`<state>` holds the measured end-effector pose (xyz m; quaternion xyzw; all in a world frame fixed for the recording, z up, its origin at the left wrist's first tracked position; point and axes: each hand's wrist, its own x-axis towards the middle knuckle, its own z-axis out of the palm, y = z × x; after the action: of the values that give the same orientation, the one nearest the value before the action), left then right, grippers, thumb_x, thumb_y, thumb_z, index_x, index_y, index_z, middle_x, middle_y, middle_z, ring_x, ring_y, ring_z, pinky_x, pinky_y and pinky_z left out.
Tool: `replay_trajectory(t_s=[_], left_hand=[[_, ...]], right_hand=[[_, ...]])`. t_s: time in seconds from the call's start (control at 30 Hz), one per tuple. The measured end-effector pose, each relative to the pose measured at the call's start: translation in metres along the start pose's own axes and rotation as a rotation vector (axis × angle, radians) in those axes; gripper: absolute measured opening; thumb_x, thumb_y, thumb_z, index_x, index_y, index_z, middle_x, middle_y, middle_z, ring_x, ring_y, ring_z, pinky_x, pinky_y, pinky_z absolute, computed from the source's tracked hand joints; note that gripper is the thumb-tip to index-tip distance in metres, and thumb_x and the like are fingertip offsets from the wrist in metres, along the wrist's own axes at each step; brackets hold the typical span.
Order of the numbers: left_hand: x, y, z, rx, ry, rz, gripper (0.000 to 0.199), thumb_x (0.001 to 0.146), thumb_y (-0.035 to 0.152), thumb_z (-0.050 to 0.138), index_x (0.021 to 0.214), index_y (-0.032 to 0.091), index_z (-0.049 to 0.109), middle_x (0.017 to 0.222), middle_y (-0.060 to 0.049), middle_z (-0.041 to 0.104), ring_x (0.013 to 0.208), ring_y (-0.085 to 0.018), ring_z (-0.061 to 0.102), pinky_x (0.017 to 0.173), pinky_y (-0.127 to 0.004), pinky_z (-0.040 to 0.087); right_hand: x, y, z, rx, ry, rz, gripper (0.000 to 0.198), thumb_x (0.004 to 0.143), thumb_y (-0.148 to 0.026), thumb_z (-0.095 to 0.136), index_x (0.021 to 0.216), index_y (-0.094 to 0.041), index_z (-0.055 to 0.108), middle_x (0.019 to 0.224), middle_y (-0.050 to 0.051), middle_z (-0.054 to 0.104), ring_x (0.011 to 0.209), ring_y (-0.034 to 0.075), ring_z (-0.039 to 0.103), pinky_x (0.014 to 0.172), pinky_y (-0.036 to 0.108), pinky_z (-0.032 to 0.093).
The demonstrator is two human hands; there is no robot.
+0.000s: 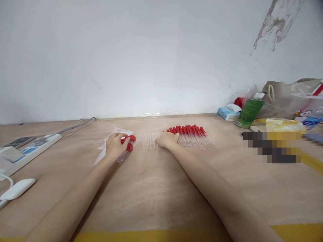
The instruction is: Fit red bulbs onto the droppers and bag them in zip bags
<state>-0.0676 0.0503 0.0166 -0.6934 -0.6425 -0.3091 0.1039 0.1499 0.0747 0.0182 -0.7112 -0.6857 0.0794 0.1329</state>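
My left hand (115, 145) has its fingers curled over red rubber bulbs (130, 147), with the thumb pressing against one of them. Under that hand lies a clear plastic bag (100, 155). A row of bare, thin clear tubes (148, 139) stretches between my hands. At its right end, my right hand (168, 138) is closed low over the table; its fingertips are hidden, so what they grip does not show. Just beyond, several clear droppers with red bulbs (189, 130) lie side by side, bulbs toward the wall and thin tips toward me.
On the left are a white power strip (35, 149), a phone (19, 142) and a white plug-like piece (19, 189). At right stand a tissue pack (228, 112), a green bottle (249, 111), bags (285, 101) and a yellow packet (285, 129). A wall (126, 60) bounds the back.
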Motion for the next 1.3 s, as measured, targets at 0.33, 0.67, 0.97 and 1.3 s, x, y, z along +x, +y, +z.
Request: replay_trajectory(t_s=[0.33, 0.67, 0.97, 1.3], left_hand=[[-0.001, -0.01, 0.016, -0.03, -0.217, 0.005, 0.034, 0.078, 0.038, 0.045, 0.099, 0.018, 0.062, 0.106, -0.012, 0.059, 0.097, -0.028, 0.055, 0.082, -0.038, 0.042], [-0.004, 0.012, 0.006, -0.122, -0.285, 0.108, 0.039, 0.085, 0.043, 0.033, 0.102, 0.018, 0.058, 0.1, -0.008, 0.061, 0.096, -0.023, 0.054, 0.082, -0.032, 0.04], [-0.002, 0.015, -0.009, -0.025, -0.398, 0.488, 0.028, 0.068, 0.047, 0.06, 0.074, 0.02, 0.06, 0.088, -0.005, 0.053, 0.084, -0.022, 0.051, 0.076, -0.033, 0.04], [-0.017, 0.038, -0.002, -0.238, -0.137, 0.302, 0.023, 0.084, 0.035, 0.041, 0.078, 0.018, 0.056, 0.083, -0.005, 0.059, 0.08, -0.02, 0.054, 0.076, -0.033, 0.04]], right_hand=[[-0.005, 0.013, -0.004, 0.033, 0.023, 0.004, 0.025, 0.073, -0.035, 0.049, 0.079, -0.016, 0.063, 0.085, 0.011, 0.065, 0.079, 0.024, 0.059, 0.078, 0.04, 0.03], [-0.061, 0.071, -0.022, 0.086, 0.287, -0.227, 0.025, 0.077, -0.032, 0.046, 0.06, -0.017, 0.057, 0.066, 0.003, 0.063, 0.064, 0.015, 0.055, 0.075, 0.032, 0.025], [-0.089, 0.11, -0.009, 0.132, 0.439, -0.353, 0.022, 0.076, -0.032, 0.049, 0.06, -0.018, 0.054, 0.061, -0.002, 0.06, 0.058, 0.011, 0.051, 0.068, 0.029, 0.023], [-0.087, 0.111, -0.004, 0.168, 0.436, -0.419, 0.018, 0.079, -0.029, 0.048, 0.066, -0.018, 0.056, 0.065, -0.001, 0.06, 0.059, 0.011, 0.051, 0.071, 0.03, 0.025]])
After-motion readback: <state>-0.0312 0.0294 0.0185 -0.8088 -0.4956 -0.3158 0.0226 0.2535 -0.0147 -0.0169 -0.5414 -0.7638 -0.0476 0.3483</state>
